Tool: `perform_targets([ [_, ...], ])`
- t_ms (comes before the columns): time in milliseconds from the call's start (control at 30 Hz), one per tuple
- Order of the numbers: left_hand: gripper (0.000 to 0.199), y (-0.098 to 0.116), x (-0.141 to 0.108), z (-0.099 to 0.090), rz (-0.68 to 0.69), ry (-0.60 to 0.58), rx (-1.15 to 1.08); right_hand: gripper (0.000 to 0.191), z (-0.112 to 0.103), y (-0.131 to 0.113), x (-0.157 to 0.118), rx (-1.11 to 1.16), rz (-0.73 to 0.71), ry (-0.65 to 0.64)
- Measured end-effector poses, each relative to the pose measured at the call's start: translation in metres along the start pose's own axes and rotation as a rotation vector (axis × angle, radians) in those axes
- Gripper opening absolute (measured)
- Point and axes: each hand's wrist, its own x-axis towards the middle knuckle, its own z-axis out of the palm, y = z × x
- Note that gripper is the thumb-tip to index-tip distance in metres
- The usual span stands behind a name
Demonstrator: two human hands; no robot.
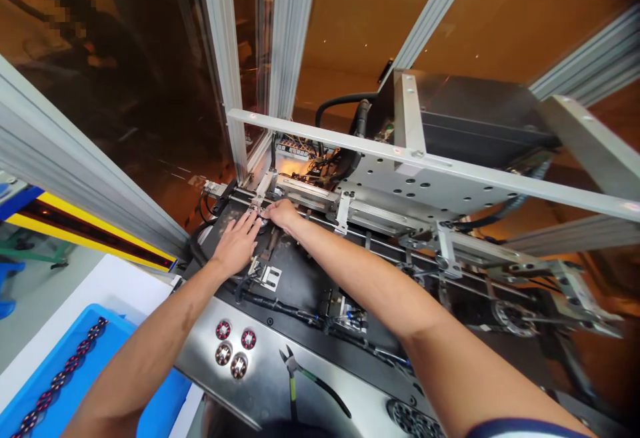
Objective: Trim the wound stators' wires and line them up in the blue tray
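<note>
My left hand (236, 246) reaches to the left end of the machine bed, its fingers stretched out and lying over a metal fixture (258, 202). Close beside it, my right hand (281, 215) is closed, thumb and fingers together at the same fixture. What the right fingers hold, if anything, is hidden. Part of a round piece (263, 225) shows just under the fingertips. Nearer to me, several small round copper-wound cores (239, 366), some with red parts, sit on the steel ledge (200, 351). Diagonal cutters (295, 363) with green-and-black handles lie to their right, jaws apart.
A blue tray (95, 311) with a row of wound cores (59, 379) stands at lower left. A long metal bar (400, 153) crosses above the machine rails. Aluminium posts (225, 71) and a yellow strip (105, 235) border the left side. Dark round parts (407, 418) lie at bottom right.
</note>
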Motion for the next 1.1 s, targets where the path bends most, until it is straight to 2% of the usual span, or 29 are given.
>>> perform_targets([
  [100, 0.06, 0.0, 0.0, -0.002, -0.003, -0.029, 0.023, 0.032, -0.004, -0.013, -0.012, -0.123, -0.05, -0.034],
  [167, 0.063, -0.001, 0.0, -0.004, -0.006, -0.054, 0.042, 0.031, -0.016, -0.025, -0.034, -0.193, -0.148, -0.024],
  [233, 0.066, -0.002, 0.001, -0.007, -0.006, -0.079, 0.058, 0.028, -0.038, -0.031, -0.071, -0.252, -0.299, -0.019],
  [300, 0.068, -0.003, 0.002, -0.01, -0.004, -0.106, 0.065, 0.023, -0.071, -0.027, -0.114, -0.304, -0.471, -0.045],
  [367, 0.071, -0.003, 0.004, -0.013, -0.007, -0.139, 0.063, 0.016, -0.11, -0.012, -0.154, -0.362, -0.589, -0.068],
  [433, 0.072, -0.003, 0.006, -0.016, -0.021, -0.175, 0.061, 0.014, -0.145, 0.013, -0.179, -0.436, -0.623, -0.016],
  [533, 0.072, -0.001, 0.01, -0.024, -0.048, -0.213, 0.066, 0.011, -0.173, 0.054, -0.183, -0.576, -0.6, 0.055],
  [600, 0.068, 0.003, 0.013, -0.034, -0.063, -0.223, 0.074, 0.017, -0.17, 0.073, -0.171, -0.66, -0.61, 0.026],
  [700, 0.06, 0.012, 0.012, -0.054, -0.097, -0.186, 0.093, 0.017, -0.15, 0.08, -0.149, -0.757, -0.657, -0.054],
  [800, 0.054, 0.029, -0.001, -0.08, -0.127, -0.063, 0.102, 0.016, -0.133, 0.074, -0.138, -0.82, -0.644, -0.081],
  [933, 0.048, 0.066, -0.028, -0.104, -0.077, 0.109, 0.056, 0.02, -0.133, 0.074, -0.141, -0.84, -0.535, -0.069],
  [1033, 0.042, 0.1, -0.035, -0.101, 0.055, 0.222, -0.065, 0.026, -0.142, 0.076, -0.141, -0.825, -0.391, -0.027],
  [1100, 0.04, 0.12, -0.03, -0.086, 0.114, 0.204, -0.105, 0.03, -0.146, 0.075, -0.135, -0.804, -0.266, -0.017],
])
